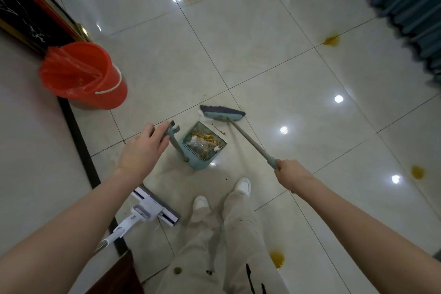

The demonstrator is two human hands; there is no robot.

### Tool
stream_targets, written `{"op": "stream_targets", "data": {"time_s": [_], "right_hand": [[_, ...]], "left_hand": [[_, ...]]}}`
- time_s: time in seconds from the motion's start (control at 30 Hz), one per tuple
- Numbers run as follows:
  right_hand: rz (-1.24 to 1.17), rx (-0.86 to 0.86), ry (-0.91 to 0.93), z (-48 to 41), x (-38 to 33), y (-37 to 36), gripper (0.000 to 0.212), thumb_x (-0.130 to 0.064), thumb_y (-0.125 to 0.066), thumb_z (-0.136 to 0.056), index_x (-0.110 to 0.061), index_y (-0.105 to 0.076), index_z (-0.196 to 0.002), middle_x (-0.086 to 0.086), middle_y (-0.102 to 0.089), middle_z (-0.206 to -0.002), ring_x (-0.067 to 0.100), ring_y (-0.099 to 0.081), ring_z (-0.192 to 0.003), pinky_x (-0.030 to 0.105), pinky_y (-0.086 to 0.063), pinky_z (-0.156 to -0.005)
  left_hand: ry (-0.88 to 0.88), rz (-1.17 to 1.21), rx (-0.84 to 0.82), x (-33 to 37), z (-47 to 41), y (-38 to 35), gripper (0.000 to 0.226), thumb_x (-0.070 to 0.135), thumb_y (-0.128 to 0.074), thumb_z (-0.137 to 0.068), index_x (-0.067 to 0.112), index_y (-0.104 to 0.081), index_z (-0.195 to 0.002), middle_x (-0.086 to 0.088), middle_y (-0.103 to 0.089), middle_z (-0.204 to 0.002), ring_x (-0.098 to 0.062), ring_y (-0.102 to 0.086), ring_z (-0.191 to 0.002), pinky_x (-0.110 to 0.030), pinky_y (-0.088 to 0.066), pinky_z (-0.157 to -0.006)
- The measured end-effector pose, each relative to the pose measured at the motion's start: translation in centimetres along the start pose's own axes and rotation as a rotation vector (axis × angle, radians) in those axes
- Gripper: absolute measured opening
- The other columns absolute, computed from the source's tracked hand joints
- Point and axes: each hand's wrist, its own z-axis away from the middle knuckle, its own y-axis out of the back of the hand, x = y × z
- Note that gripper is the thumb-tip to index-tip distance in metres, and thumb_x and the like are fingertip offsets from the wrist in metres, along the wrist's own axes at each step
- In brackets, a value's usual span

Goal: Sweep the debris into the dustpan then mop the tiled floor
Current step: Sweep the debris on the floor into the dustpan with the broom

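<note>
A teal dustpan (202, 144) stands on the tiled floor (274, 74) just ahead of my feet, filled with yellow and grey debris. My left hand (143, 148) holds the top of its upright handle (175, 141), fingers laid over the forked end. In my right hand (290, 174) I grip the end of the broom's handle (250, 141). The broom head (222, 112) rests on the floor just beyond the dustpan's mouth, over a scrap of white paper (202, 117). A few crumbs (218, 129) lie between the broom and the pan. A white flat mop (152, 207) lies at my lower left.
A red bucket (83, 74) lined with a red bag stands at the left by a dark cabinet (31, 14). Several yellow stains (332, 41) dot the tiles. A teal curtain (405, 0) hangs at the upper right. My shoes (243, 186) are right behind the dustpan.
</note>
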Motion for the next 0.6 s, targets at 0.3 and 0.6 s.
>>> {"op": "stream_targets", "data": {"time_s": [0.3, 0.6], "right_hand": [[0.124, -0.07, 0.06, 5.8, 2.0, -1.8, 0.028, -0.026, -0.037, -0.1, -0.018, -0.05, -0.123, 0.002, -0.05, -0.087, 0.014, -0.046, -0.057, 0.027, -0.041, -0.052], [-0.007, 0.067, 0.053, 8.9, 6.7, 0.8, 0.028, -0.037, -0.044, -0.097, -0.028, -0.063, -0.116, 0.004, -0.069, -0.093, 0.016, -0.059, -0.064, 0.028, -0.048, -0.056]], "left_hand": [[-0.02, 0.031, -0.035, 0.8, 0.7, 0.3, 0.04, 0.035, -0.039, -0.101, 0.02, -0.04, -0.138, -0.01, -0.048, -0.102, -0.034, -0.056, -0.074, -0.052, -0.053, -0.065], [-0.03, 0.056, -0.038, 0.2, 1.4, 0.7, 0.04, 0.032, -0.044, -0.1, 0.019, -0.044, -0.137, -0.012, -0.049, -0.099, -0.038, -0.057, -0.071, -0.052, -0.052, -0.064]]}}
